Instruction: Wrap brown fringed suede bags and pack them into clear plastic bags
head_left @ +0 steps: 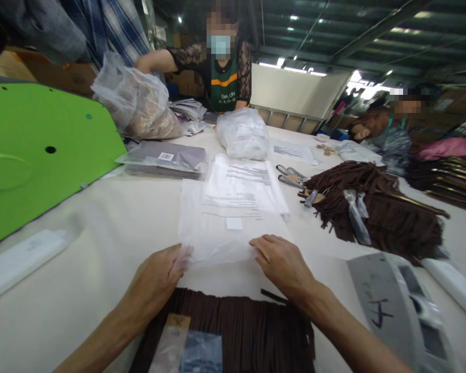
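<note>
Between my two hands a translucent plastic bag (217,243) with printed lines and a small white label is stretched out above the table. My left hand (166,267) pinches its near left corner, and my right hand (277,259) grips the near right side. Beyond it lies a stack of similar printed bags (248,173). Just below my hands, close to me, rests a dark brown fringed piece (252,331). On that piece lie a kraft tag (178,322) and a small grey-blue packet (202,349).
A green board (50,140) stands at left. Brown fringed pieces (396,223) are piled right, near a grey tape dispenser (380,300). Packed grey items (166,155) and a full plastic bag (243,133) lie beyond. A co-worker (225,77) reaches into another bag (140,103).
</note>
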Available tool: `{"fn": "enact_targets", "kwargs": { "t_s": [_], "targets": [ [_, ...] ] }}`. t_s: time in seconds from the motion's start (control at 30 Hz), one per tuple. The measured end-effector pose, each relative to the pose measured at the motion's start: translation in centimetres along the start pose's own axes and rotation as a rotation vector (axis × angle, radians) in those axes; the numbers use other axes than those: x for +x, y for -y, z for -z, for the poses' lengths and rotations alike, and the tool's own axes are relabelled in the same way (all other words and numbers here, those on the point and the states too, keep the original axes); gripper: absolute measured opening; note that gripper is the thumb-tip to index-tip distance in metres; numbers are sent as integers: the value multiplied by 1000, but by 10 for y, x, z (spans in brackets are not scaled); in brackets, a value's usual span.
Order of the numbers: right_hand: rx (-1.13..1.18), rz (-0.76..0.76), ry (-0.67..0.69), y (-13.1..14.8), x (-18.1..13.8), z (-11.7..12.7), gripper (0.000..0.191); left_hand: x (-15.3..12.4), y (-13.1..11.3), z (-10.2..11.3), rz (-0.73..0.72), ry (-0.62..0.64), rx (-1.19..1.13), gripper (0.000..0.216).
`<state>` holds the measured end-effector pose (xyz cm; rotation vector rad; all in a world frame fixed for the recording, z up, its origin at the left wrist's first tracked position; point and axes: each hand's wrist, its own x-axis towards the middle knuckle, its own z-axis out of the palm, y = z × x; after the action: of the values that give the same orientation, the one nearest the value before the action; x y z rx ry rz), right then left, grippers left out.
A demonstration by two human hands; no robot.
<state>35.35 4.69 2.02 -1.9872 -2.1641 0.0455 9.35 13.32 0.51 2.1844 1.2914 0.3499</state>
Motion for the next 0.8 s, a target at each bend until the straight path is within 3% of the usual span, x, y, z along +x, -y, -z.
{"fn": "enact_targets", "kwargs": {
  "t_s": [0.1, 0.17, 0.33, 0.47, 0.6, 0.7, 0.8],
  "targets": [
    [95, 0, 2, -22, -24, 3, 17, -3, 8, -4, 30, 37, -122, 31],
    [103, -6, -53, -22, -29, 1, 22, -2, 5, -6, 29, 48, -196, 37],
    [159, 137, -93, 11, 0, 0, 26, 1, -12, -8, -30, -6, -248, 40],
    [236, 201, -115, 42, 25, 2, 48, 1, -21, -4, -47, -3, -296, 41],
    [201, 279, -80, 60, 31, -1, 27, 0, -27, 0, -23, -24, -316, 43],
    [244, 267, -124, 64, 31, -4, 35, 2, -28, -1, -28, -16, -312, 42],
    [285, 239, -178, 62, 30, -4, 19, 4, -23, -5, -53, -34, -218, 44]
  ]
}}
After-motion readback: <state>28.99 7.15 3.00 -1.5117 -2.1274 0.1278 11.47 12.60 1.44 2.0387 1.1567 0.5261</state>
